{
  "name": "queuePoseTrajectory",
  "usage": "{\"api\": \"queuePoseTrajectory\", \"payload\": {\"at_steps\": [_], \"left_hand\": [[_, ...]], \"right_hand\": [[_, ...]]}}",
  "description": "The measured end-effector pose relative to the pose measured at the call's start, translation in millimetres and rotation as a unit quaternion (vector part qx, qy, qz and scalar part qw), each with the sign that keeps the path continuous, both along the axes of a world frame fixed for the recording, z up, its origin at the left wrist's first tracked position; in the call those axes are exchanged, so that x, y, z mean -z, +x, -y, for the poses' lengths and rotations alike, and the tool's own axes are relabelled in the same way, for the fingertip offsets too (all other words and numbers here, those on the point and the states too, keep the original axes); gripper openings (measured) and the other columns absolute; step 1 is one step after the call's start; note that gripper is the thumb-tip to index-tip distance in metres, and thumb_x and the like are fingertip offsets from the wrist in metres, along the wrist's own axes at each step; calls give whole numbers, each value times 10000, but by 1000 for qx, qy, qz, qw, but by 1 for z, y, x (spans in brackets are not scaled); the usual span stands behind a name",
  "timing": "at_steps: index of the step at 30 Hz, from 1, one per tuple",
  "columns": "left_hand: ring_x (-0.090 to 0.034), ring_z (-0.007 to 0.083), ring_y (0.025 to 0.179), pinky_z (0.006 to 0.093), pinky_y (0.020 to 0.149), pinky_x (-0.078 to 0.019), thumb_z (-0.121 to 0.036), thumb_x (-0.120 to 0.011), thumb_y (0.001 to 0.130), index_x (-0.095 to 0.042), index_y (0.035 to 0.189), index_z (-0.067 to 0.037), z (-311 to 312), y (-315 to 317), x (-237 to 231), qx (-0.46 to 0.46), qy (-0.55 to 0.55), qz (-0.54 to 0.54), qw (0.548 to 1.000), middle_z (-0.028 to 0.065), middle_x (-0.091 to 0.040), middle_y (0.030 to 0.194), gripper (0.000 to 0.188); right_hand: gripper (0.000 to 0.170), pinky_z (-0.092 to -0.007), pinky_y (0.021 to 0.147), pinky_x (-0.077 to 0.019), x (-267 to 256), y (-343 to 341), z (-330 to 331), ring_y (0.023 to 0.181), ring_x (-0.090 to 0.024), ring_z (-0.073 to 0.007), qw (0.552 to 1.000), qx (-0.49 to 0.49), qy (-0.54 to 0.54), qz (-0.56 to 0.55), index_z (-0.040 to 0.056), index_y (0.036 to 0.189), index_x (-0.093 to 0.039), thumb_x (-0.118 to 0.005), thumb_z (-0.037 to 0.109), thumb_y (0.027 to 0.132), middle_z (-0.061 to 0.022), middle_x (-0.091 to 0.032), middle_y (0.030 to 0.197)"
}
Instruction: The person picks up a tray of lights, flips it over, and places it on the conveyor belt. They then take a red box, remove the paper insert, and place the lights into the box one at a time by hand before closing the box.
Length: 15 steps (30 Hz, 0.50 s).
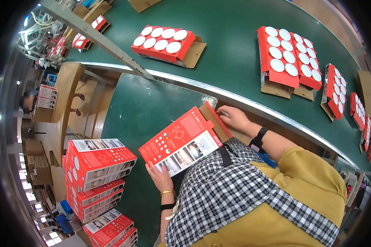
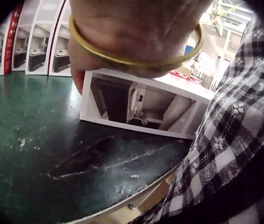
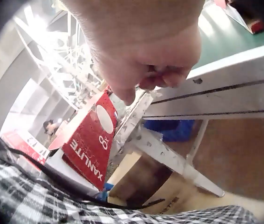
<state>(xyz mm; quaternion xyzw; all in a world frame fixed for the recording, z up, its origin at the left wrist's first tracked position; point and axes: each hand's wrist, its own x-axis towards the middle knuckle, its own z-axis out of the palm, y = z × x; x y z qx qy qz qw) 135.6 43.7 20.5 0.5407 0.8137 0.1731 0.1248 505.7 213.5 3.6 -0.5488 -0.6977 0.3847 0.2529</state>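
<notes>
Carton, red and white, printed [image 1: 181,138]: one, at a slant between the hands, over the green bench [image 1: 130,96]; flap with brown inside [image 1: 219,126] raised at its end, just beside the right hand [image 1: 236,119]. Left hand [image 1: 160,178], gold bangle [image 2: 136,64] at wrist: grasping the carton's other end, fingers on its printed face. Right hand: fingers curled near the flap; whether they pinch anything, cannot tell. Apron, checked [image 1: 218,177]: along the carton's near side. Matching cartons, stacked [image 1: 101,164]: left of the left hand. Long bench [image 1: 226,53]: beyond both hands, bearing red packs with white discs [image 1: 276,77] in rows
</notes>
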Motion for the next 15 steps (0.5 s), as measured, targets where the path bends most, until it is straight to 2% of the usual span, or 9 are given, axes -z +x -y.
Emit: {"api": "queuePoseTrajectory", "payload": {"at_steps": [2,3,5,6,8,10,12,14,15], "left_hand": [[-298,474,1389,473,1124,-308,-259,-517,993,-265,1499,11,1,-1,3,-2,4,-1,1000,322,-223,1527,626],[-307,464,1388,472,1120,-315,-265,-524,989,-264,1503,-1,1,-1,5,-5,8,-8,1000,312,-229,1531,633],[-317,455,1387,471,1116,-323,-271,-531,985,-263,1507,-13,2,0,4,-7,11,-14,1000,301,-235,1534,640],[-306,463,1390,471,1120,-317,-261,-524,991,-266,1502,-3,1,2,1,-8,8,-4,1000,311,-227,1532,627],[-296,471,1392,472,1124,-310,-250,-517,997,-270,1498,6,5,3,-2,-9,3,7,1000,320,-220,1529,615],[-291,473,1394,472,1124,-310,-253,-505,1004,-266,1497,10,15,3,-3,-36,3,31,999,321,-212,1532,608],[-306,469,1387,472,1115,-323,-246,-511,1000,-258,1503,1,30,-1,2,-46,2,11,999,312,-215,1534,614],[-320,464,1380,472,1107,-337,-239,-517,996,-250,1508,-9,44,-5,7,-60,0,-9,998,304,-219,1536,622],[-319,467,1380,471,1107,-337,-234,-517,996,-249,1509,-9,48,-5,7,-66,6,-3,998,307,-216,1535,621]], "right_hand": [[290,-423,873,-520,2,10,-3,1006,-641,-339,995,-26,46,81,107,1147,-635,-618,185,867,-135,-675,1080],[290,-423,873,-520,-4,5,-7,1006,-641,-339,995,-30,50,82,107,1147,-635,-618,185,867,-135,-675,1080],[292,-417,888,-520,-29,-22,-9,1009,-642,-341,994,-31,106,3,91,1159,-640,-612,153,875,-153,-672,1090],[301,-421,911,-511,-42,-36,-8,1027,-635,-350,994,-60,81,-46,68,1175,-636,-612,141,884,-170,-666,1104],[301,-426,915,-511,-39,-60,-12,1015,-635,-371,990,-89,78,-74,43,1179,-634,-596,134,894,-177,-672,1081],[279,-445,896,-513,-25,-57,-22,1010,-632,-385,992,-76,61,-78,8,1139,-633,-582,136,897,-204,-664,1080],[253,-463,873,-513,-4,-49,-39,991,-632,-396,987,-62,-67,133,-14,1082,-634,-567,152,903,-242,-654,1071],[240,-482,848,-513,0,-54,-42,961,-631,-413,988,-88,-51,112,-24,1027,-633,-560,169,904,-271,-653,1025],[242,-482,836,-515,-3,-64,-43,942,-634,-419,993,-93,14,77,-22,1027,-639,-563,169,900,-267,-660,991]]}}
